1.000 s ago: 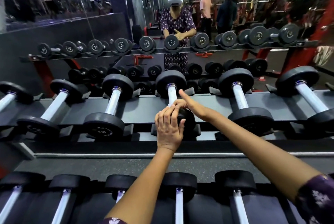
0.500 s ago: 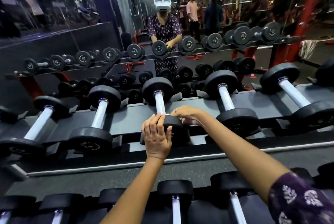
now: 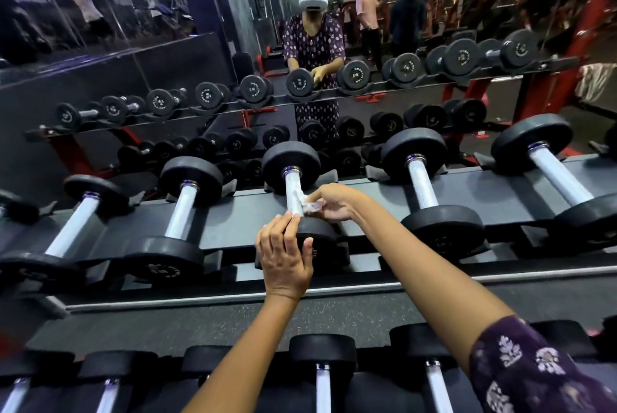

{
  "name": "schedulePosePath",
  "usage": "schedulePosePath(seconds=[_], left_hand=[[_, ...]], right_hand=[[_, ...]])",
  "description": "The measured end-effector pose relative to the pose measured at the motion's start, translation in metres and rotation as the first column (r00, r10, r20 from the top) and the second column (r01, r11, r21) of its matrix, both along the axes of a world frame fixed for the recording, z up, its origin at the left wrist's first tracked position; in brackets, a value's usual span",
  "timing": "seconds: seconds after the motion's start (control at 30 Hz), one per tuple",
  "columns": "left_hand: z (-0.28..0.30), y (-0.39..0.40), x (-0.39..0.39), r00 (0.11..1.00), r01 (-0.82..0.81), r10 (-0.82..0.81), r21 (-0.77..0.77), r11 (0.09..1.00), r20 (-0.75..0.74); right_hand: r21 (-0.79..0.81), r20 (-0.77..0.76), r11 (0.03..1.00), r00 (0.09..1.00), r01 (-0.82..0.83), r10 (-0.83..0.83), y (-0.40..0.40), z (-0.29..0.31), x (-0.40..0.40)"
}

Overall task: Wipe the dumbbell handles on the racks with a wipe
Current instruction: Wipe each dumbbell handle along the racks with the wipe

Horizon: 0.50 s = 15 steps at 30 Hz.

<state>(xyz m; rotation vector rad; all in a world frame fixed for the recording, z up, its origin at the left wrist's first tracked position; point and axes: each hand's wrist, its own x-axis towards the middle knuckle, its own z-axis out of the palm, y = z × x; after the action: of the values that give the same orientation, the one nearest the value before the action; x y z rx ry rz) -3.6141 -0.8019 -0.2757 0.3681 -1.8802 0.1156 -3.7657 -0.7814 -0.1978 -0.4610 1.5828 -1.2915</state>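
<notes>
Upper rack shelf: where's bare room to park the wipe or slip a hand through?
Free: grey shelf strips between neighbouring dumbbell handles, and the speckled ledge between tiers. Crowded: the centre dumbbell, where the left hand holds its near head and the right hand pinches the wipe.

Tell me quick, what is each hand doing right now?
Left hand: fingers curled over the near weight of the dumbbell, gripping it.
Right hand: fingers pinch the wipe against the dumbbell handle.
</notes>
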Motion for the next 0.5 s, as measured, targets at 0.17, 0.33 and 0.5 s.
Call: schedulePosePath(seconds=[0.17,0.33,0.5], left_hand=[[-0.001,-0.002,0.001,1.0,-0.001,0.001,-0.002,1.0,0.004],[-0.002,-0.002,0.001,1.0,-0.023,0.023,-0.007,1.0,0.014],[-0.001,-0.001,-0.001,0.999,-0.034,0.034,-0.009,0.999,-0.005]], right_hand=[[0.156,-0.059,0.974,0.982,-0.167,0.177,0.003,0.006,0.005],[0.147,0.01,0.987,0.998,-0.061,0.06,-0.009,0.014,0.008],[0.186,-0.041,0.975,0.991,-0.119,0.129,-0.006,0.018,0.002]])
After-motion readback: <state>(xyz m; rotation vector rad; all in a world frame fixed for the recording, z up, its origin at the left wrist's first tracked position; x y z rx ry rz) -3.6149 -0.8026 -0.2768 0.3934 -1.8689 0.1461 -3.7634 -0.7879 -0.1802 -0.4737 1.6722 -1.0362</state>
